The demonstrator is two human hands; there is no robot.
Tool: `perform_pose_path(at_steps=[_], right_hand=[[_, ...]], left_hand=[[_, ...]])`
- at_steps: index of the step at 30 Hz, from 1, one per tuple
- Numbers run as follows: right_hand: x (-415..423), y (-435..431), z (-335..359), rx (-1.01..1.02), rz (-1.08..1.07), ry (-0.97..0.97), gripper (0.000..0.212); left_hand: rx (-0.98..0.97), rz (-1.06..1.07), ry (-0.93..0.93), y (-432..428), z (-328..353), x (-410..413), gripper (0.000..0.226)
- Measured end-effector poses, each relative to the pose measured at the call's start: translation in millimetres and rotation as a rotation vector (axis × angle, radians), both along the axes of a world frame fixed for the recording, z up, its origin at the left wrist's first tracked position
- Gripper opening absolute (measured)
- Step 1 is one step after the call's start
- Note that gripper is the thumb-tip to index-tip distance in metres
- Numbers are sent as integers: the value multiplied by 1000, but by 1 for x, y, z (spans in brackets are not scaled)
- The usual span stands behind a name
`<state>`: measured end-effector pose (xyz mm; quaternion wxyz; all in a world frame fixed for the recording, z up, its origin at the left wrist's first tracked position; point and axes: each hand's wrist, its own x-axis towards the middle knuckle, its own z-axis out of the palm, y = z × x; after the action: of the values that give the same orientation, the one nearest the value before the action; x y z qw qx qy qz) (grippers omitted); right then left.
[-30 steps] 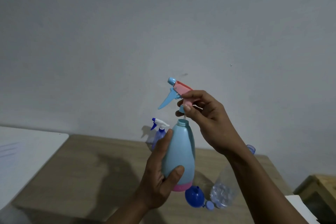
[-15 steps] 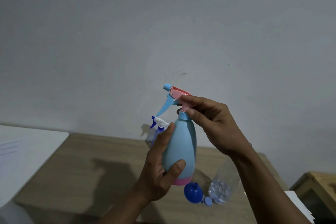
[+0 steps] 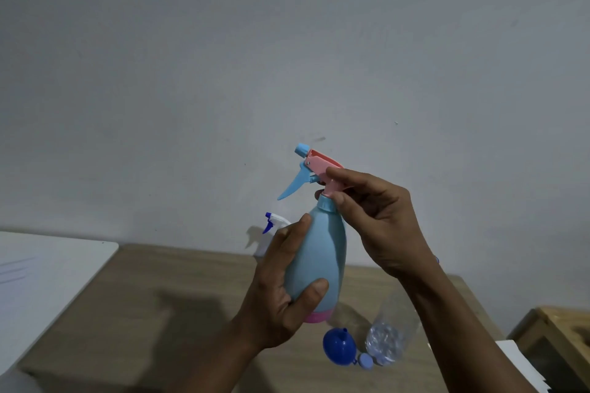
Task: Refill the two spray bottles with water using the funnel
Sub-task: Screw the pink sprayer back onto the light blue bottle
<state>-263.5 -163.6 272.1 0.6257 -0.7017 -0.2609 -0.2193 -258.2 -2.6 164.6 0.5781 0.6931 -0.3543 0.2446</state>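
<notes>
My left hand (image 3: 281, 290) grips the body of a light blue spray bottle (image 3: 322, 252) with a pink base, held upright above the table. Its pink and blue spray head (image 3: 314, 169) sits on the bottle's neck, and my right hand (image 3: 380, 217) pinches that head at its collar. A second spray bottle (image 3: 274, 225), white and dark blue, stands behind, mostly hidden by my left hand. A blue funnel (image 3: 339, 346) lies on the table below the bottle. Beside it stands a clear plastic water bottle (image 3: 388, 340), partly hidden by my right forearm, with a small blue cap (image 3: 365, 361) next to it.
The wooden table (image 3: 178, 313) runs up to a plain grey wall. A white surface (image 3: 44, 277) adjoins it on the left. A wooden piece of furniture (image 3: 555, 338) and a white sheet (image 3: 518, 360) sit at the lower right.
My right hand has lowered the spray head from above the open neck onto the bottle. The bottle stays in my left hand, tilted slightly more upright.
</notes>
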Motion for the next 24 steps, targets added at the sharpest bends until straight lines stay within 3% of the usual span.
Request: perform_pose_path(at_steps=[8,14,20,24], right_hand=[[2,15,-6,-58,-186,-105,31],[0,4,7,-77,-29,-21,30],[-1,22,1,-46,-204,-115,26],[-3,11,4,-35,-104,-56,29]], left_hand=[[8,39,-7,-1,-1,1,70],[-13,41,-20,3,5,7,72],[14,78,-38,1,3,4,75],[8,72,-46,1,6,2,75]])
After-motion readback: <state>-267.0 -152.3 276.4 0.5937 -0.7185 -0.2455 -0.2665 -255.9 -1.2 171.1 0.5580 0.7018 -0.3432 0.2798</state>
